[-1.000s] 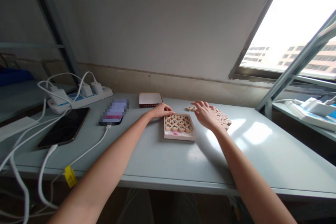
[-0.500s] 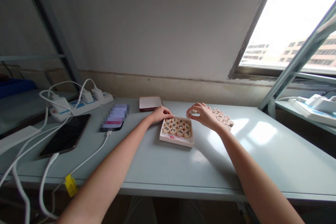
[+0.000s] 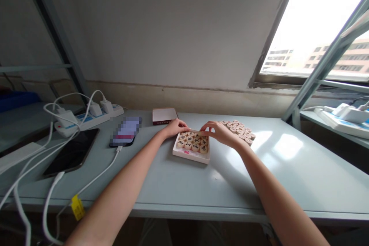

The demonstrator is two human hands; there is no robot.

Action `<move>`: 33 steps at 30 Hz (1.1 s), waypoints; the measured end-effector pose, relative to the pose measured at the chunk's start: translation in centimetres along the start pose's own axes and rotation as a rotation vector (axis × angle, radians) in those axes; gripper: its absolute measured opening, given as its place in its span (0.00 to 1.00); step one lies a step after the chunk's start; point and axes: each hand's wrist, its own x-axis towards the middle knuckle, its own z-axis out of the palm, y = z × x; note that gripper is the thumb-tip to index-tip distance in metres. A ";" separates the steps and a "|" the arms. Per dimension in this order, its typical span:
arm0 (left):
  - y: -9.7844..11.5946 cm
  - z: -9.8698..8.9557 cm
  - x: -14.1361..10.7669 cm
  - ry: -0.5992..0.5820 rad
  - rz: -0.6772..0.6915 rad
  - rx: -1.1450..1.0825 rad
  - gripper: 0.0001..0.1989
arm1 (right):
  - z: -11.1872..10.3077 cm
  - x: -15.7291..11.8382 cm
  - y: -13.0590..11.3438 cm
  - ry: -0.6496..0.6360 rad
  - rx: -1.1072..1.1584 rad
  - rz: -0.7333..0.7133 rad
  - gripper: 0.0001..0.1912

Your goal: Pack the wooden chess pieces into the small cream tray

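A shallow white box (image 3: 190, 157) sits on the desk, holding rows of round wooden pieces (image 3: 195, 147) with dark characters. My left hand (image 3: 174, 127) rests at the box's back left corner, its thumb and fingers closed on the rim. Over the back right corner is my right hand (image 3: 216, 132), fingers bent down beside the pieces and pinched together; whatever lies between its fingertips is hidden. To the right of that hand, more round pieces (image 3: 240, 130) with reddish characters are grouped on the desk.
A dark-edged box lid (image 3: 164, 115) lies behind my left hand. On the left are a phone (image 3: 126, 130), a dark tablet (image 3: 73, 152), a power strip (image 3: 95, 118) and white cables. Metal shelf posts stand at both sides.
My right hand has moved left, from beside the box to its back right corner. The box has shifted slightly in view, and more of the loose pieces show.
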 end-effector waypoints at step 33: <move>0.2 0.0 0.0 0.019 0.011 0.022 0.14 | 3.2 0.2 -5.5 0.021 -0.074 -0.312 0.05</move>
